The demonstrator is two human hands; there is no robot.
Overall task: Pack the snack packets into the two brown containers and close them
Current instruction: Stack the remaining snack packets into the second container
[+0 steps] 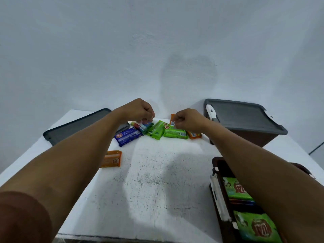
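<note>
Snack packets lie in a heap at the far middle of the white table (157, 172): a blue packet (128, 136), green packets (175, 133) and an orange one (193, 135). My left hand (138, 109) pinches a colourful packet (142, 126) above the heap. My right hand (187, 120) pinches an orange packet (172, 119) held upright. A lone orange packet (112, 158) lies nearer on the left. An open brown container (220, 190) at the near right holds green packets (256, 225). A second brown container (249, 137) at the far right wears a grey lid (243, 116).
A loose grey lid (73, 126) lies at the far left of the table. A plain white wall stands right behind the table. My right forearm crosses over the open container. The table's near edge runs along the bottom.
</note>
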